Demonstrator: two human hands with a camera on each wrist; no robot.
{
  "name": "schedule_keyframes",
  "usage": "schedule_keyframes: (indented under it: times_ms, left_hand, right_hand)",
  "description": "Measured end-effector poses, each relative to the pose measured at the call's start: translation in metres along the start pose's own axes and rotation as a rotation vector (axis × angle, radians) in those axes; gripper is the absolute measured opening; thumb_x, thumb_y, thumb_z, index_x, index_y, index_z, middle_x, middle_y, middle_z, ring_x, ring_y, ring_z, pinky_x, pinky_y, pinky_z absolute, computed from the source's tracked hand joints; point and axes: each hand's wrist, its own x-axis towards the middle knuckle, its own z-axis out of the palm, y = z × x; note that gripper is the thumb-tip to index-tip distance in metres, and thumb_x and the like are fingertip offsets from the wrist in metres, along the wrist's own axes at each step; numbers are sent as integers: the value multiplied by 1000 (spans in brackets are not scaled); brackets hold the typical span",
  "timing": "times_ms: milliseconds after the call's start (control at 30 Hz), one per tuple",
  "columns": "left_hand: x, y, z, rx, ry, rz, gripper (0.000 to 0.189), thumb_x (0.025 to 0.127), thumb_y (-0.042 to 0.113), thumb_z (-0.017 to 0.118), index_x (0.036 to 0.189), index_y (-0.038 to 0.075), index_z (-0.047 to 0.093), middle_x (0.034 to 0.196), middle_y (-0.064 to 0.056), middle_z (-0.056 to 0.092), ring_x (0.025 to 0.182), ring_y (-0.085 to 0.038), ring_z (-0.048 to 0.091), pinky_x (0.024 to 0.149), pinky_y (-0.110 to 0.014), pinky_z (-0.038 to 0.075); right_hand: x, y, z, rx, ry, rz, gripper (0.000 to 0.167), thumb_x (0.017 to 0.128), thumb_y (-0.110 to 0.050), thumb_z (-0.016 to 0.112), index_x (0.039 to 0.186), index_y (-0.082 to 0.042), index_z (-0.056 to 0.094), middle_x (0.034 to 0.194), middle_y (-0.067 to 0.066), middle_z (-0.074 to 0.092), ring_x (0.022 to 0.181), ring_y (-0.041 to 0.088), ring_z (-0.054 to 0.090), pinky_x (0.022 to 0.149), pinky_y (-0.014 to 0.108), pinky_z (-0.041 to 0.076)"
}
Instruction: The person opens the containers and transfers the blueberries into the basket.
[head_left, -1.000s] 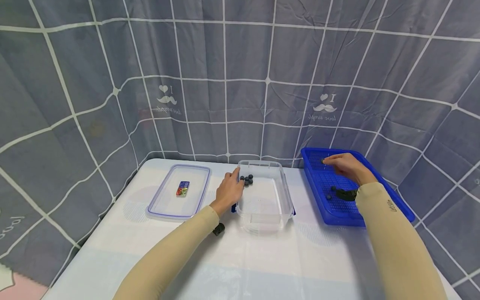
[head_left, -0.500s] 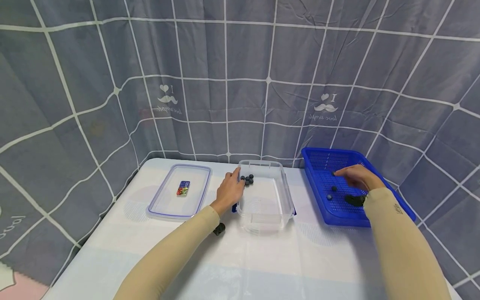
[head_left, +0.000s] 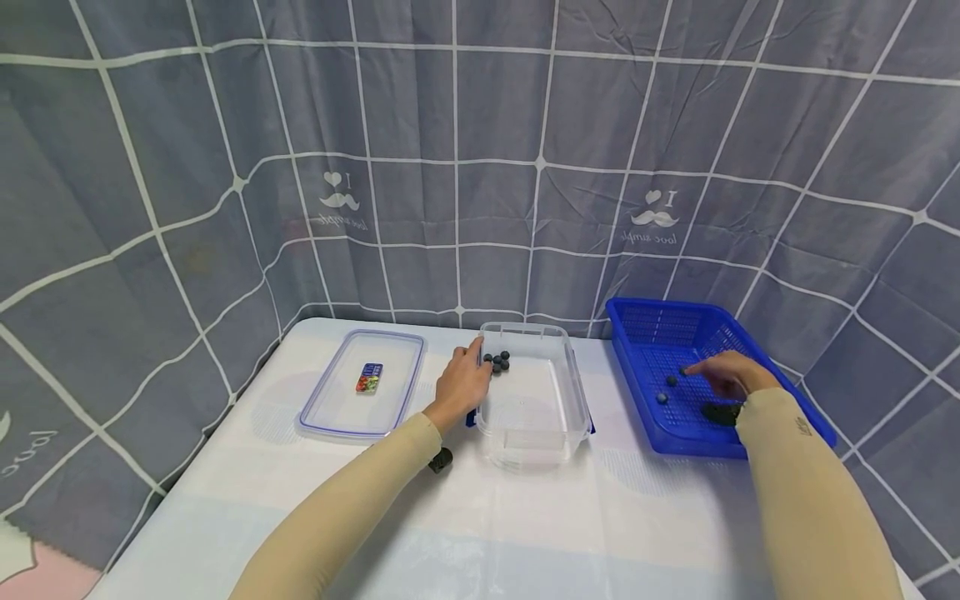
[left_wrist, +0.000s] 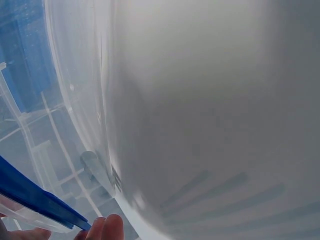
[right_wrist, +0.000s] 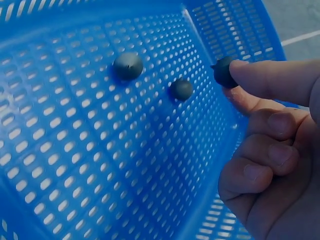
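Note:
My right hand [head_left: 726, 372] is over the blue plastic basket [head_left: 637, 392]. Between thumb and index fingertip it pinches a blueberry [right_wrist: 225, 72], the other fingers curled into the palm. Two more blueberries lie on the basket's perforated floor: a paler one [right_wrist: 128, 66] and a darker one [right_wrist: 181, 89]. My left hand [head_left: 459, 379] grips the left wall of a clear plastic container [head_left: 532, 400]. In the left wrist view, its fingertips [left_wrist: 113, 227] touch a blue-edged side flap [left_wrist: 40, 200]. Several blueberries [head_left: 497, 362] sit together inside the container, near that hand.
Left of the container lies a clear lid [head_left: 360, 417] with a blue seal and a fruit-picture label [head_left: 369, 377]. All stands on a table with a white cloth [head_left: 420, 533]. A grey checked curtain [head_left: 495, 200] hangs behind and at both sides.
My right hand has moved right and nearer to me inside the basket, the pinched blueberry moving with it. The left hand keeps its place on the container.

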Motion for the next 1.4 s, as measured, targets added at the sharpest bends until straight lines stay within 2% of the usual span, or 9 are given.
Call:
schedule_keyframes:
  times_ms: [467, 633, 867, 933, 1000, 1067, 1133, 1233, 1400]
  left_hand:
    - [0, -1, 2, 20, -3, -4, 56, 107, 36, 41, 160, 23, 29, 148, -19, 44, 123, -37, 57, 92, -56, 50]
    - [0, 0, 1, 23, -2, -11, 56, 107, 36, 40, 160, 24, 29, 149, -19, 44, 122, -37, 57, 93, -56, 50]
    - [0, 1, 1, 22, 2, -11, 56, 106, 34, 42, 160, 23, 30, 147, -19, 45, 119, -37, 58, 92, -56, 50]
    - [0, 1, 1, 22, 2, -12, 56, 106, 34, 42, 160, 23, 29, 147, -19, 45, 119, -37, 58, 92, -55, 50]
    - [0, 1, 1, 21, 4, -10, 56, 106, 34, 42, 160, 23, 30, 147, -19, 45, 119, -37, 58, 92, -56, 50]
    - [1, 1, 1, 20, 7, -6, 56, 106, 34, 42, 160, 23, 30, 147, -19, 45, 120, -37, 58, 92, -56, 50]
    - [1, 0, 1, 18, 9, -1, 56, 106, 34, 42, 160, 22, 30, 147, -20, 46, 120, -37, 58, 92, -56, 50]
    - [1, 0, 1, 18, 7, 2, 56, 106, 35, 42, 160, 22, 30, 147, -20, 45, 121, -38, 58, 93, -56, 50]
    - [1, 0, 1, 16, 1, -1, 56, 107, 35, 42, 160, 22, 30, 148, -20, 45, 121, -38, 58, 93, -57, 50]
  right_hand:
    - [0, 9, 1, 26, 3, 9, 51, 98, -18, 60, 52, -21, 37, 52, -10, 33, 49, 7, 32, 50, 24, 34]
    - [-4, -2, 5, -45, 34, -41, 52, 97, -22, 62, 51, -22, 37, 52, -8, 36, 49, 8, 36, 51, 26, 36]
    - [-3, -25, 9, -52, 41, -123, 48, 95, -23, 64, 52, -21, 42, 49, -9, 37, 47, 8, 35, 51, 27, 37]
    - [-1, -32, 12, -36, 41, -147, 37, 94, -23, 65, 61, -17, 52, 50, -9, 36, 46, 7, 34, 50, 28, 36]
    - [0, -38, 15, -16, 38, -169, 20, 95, -23, 66, 82, -8, 67, 50, -10, 35, 46, 7, 32, 50, 28, 35]
    - [0, -46, 19, -7, 33, -185, 31, 95, -23, 67, 112, 3, 69, 51, -11, 34, 46, 6, 31, 49, 27, 34]
    - [-2, -54, 23, -2, 27, -199, 53, 96, -24, 66, 137, 9, 55, 52, -11, 33, 47, 6, 30, 50, 27, 33]
    - [-5, -66, 30, -9, 18, -218, 60, 98, -26, 64, 143, 10, 48, 53, -11, 33, 48, 7, 30, 51, 27, 32]
    - [-5, -83, 39, -16, 10, -250, 57, 99, -27, 64, 142, 7, 51, 52, -11, 33, 47, 7, 30, 50, 25, 31]
